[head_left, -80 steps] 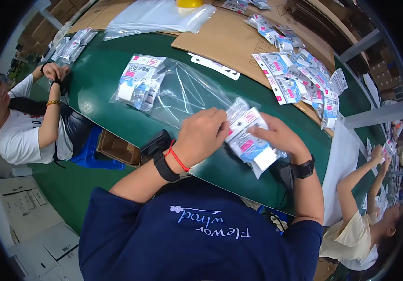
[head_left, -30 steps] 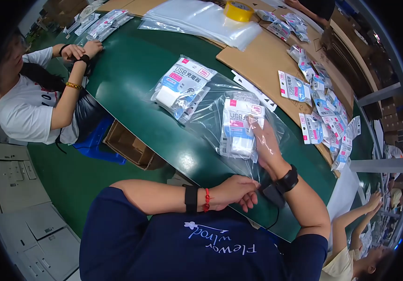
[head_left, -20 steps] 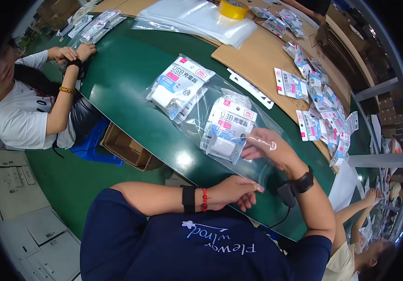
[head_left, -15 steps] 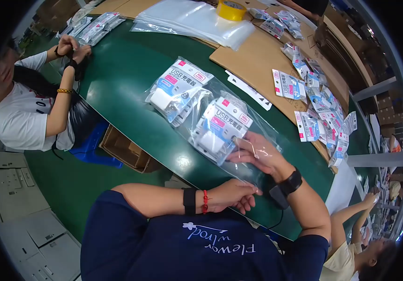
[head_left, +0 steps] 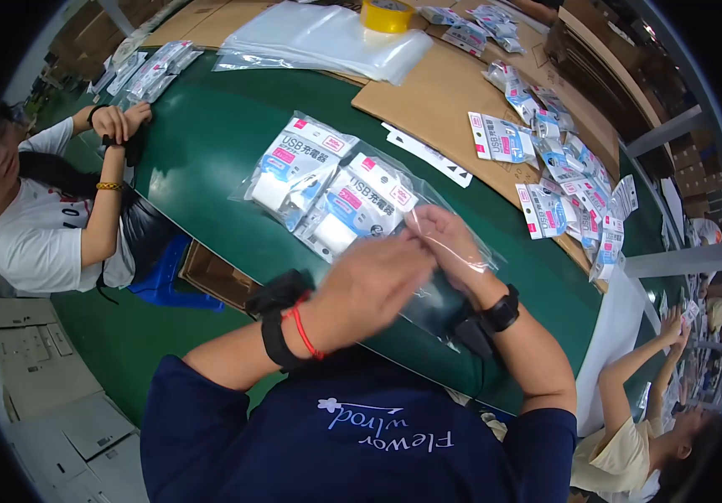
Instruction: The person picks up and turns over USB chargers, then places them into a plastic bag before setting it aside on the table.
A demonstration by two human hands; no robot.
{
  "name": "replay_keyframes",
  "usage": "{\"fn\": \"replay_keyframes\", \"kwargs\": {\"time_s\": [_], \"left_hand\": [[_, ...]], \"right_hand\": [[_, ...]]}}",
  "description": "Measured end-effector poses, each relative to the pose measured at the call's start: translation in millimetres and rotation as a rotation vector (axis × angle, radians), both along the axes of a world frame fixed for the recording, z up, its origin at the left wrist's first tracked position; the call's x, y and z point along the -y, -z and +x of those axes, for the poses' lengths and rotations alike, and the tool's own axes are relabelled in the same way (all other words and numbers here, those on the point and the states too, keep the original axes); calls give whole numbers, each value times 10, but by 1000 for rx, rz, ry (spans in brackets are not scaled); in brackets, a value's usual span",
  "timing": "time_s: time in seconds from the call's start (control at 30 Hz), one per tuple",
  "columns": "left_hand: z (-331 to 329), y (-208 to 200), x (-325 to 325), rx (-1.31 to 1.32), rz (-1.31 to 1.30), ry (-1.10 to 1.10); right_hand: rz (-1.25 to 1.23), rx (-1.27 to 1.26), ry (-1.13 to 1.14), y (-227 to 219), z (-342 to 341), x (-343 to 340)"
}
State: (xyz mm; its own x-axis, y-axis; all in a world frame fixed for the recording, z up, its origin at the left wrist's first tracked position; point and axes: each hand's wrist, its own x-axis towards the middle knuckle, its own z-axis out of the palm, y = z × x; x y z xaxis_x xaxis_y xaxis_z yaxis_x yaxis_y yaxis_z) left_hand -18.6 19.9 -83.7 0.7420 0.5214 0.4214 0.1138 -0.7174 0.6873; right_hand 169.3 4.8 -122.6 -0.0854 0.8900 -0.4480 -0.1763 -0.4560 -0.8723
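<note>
Two packaged USB chargers lie side by side in a clear plastic bag (head_left: 428, 189) on the green table: the left charger pack (head_left: 298, 168) and the right charger pack (head_left: 357, 205). Each has a white and blue card with a pink patch and a white plug-like body. My right hand (head_left: 451, 243) is closed on the bag's film just right of the packs, with shiny plastic lying over its fingers. My left hand (head_left: 373, 281) crosses in front of the bag's near side, its fingertips close to my right fingers. Motion blurs it, and what its fingers touch is hidden.
Several loose charger packs (head_left: 583, 180) are heaped on cardboard (head_left: 428, 117) at right. Flat clear bags (head_left: 310, 38) and a yellow tape roll (head_left: 387, 15) lie at the far side. One person (head_left: 59, 201) sits at left; another (head_left: 629, 419) works at right.
My left hand has risen from the table's near edge to beside my right hand. The right pack has shifted left against the other, and my right hand has moved slightly farther away.
</note>
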Motion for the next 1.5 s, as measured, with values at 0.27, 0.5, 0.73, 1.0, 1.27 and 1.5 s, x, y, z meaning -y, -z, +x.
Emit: {"fn": "replay_keyframes", "kwargs": {"time_s": [0.27, 0.5, 0.73, 1.0, 1.27, 1.5], "left_hand": [[98, 386, -362, -298, 405, -299], [38, 433, -379, -335, 411, -293], [287, 70, -147, -198, 443, -207], [553, -35, 131, 73, 399, -120], [500, -117, 126, 116, 413, -247], [369, -123, 11, 33, 273, -336]], "right_hand": [[140, 232, -232, -91, 180, 62], [257, 1031, -303, -769, 854, 144], [813, 1604, 90, 47, 1405, -379], [741, 905, 550, -447, 943, -975], [380, -26, 715, -375, 489, -1369], [613, 322, 760, -258, 241, -1611]]}}
